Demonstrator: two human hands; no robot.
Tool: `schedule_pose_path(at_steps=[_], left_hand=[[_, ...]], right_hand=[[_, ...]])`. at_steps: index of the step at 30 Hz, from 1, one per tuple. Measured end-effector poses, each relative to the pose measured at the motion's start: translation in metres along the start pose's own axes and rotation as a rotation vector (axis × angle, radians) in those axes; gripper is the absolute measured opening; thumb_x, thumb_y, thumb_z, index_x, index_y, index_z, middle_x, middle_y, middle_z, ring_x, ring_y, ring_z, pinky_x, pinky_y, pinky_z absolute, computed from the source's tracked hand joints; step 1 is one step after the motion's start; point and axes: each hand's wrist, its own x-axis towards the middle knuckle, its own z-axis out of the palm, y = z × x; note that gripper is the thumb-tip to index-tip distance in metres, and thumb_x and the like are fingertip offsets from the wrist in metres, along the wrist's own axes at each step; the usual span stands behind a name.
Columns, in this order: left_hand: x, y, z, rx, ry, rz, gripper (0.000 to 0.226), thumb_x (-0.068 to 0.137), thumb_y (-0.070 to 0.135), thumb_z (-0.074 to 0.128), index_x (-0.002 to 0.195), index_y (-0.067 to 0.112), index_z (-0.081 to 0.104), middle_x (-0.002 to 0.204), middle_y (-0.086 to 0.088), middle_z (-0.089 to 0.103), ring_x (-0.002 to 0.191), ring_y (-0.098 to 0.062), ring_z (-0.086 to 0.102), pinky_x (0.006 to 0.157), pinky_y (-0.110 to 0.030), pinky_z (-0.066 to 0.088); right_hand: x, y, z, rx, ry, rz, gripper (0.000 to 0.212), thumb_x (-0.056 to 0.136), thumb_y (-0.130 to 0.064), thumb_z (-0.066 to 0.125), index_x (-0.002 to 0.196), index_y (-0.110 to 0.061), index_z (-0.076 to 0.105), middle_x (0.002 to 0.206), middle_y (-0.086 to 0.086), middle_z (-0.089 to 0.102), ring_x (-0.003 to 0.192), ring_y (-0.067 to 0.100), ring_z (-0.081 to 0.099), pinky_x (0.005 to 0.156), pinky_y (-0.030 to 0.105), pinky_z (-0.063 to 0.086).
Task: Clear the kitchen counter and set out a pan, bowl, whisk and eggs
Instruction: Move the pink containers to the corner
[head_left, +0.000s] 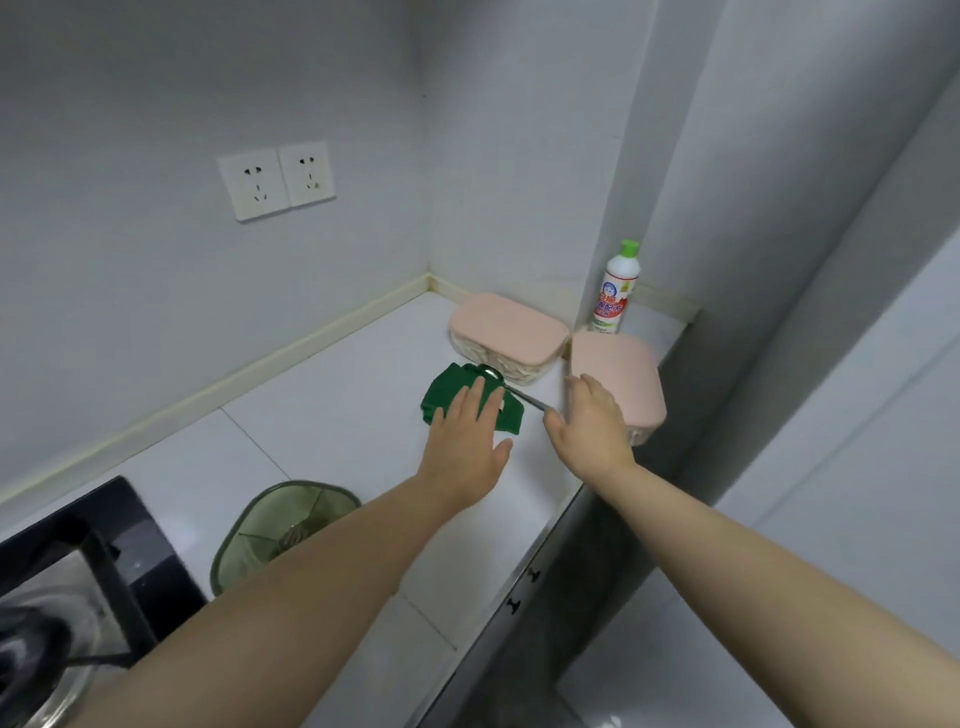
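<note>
While the left hand (470, 441) lies flat, fingers straight, on the green cloth (441, 395), the right hand (592, 426), fingers loosely spread, hovers by the spoon (524, 397).

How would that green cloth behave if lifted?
Probably floppy: the cloth lies crumpled in soft folds. Likely light, and it should sag when raised. The metal utensil lying on it might slide off.

Counter tally: two pink-lidded boxes (506, 325) (618, 374), two wall sockets (254, 182) (307, 173) — then one each: green cloth (447, 397), metal spoon (527, 399), detergent bottle (615, 291), green basket (285, 525), gas hob (104, 561).
</note>
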Motion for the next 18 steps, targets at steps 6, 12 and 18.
schedule_pose_path(at_steps=[6,12,18], left_hand=[[0.075,0.008,0.03,-0.349,-0.091,-0.151,0.067,0.096,0.027,0.049,0.151,0.014,0.014,0.157,-0.008,0.018,0.144,-0.024,0.019,0.115,-0.043,0.022],[0.127,0.022,0.063,-0.869,-0.363,-0.495,0.065,0.098,0.022,0.046,0.152,0.016,0.012,0.146,-0.01,0.036,0.123,-0.022,0.043,0.092,-0.025,0.035],[0.162,0.039,0.09,-1.077,-0.474,-0.628,0.054,0.097,0.024,0.047,0.148,0.018,0.029,0.138,-0.005,0.042,0.117,-0.02,0.046,0.088,-0.03,0.036]], right_hand=[[0.075,0.046,0.016,0.182,0.053,0.333,0.055,0.091,-0.03,0.05,0.14,-0.008,0.036,0.146,0.013,0.034,0.131,0.032,0.034,0.11,0.044,0.028],[0.1,0.093,0.041,0.679,0.326,1.13,0.077,0.081,-0.04,0.059,0.142,-0.007,0.028,0.145,0.017,0.032,0.131,0.037,0.033,0.108,0.045,0.03],[0.101,0.117,0.065,1.158,0.426,1.423,0.082,0.083,-0.049,0.052,0.149,-0.018,0.016,0.146,0.015,0.034,0.126,0.039,0.042,0.103,0.051,0.038]])
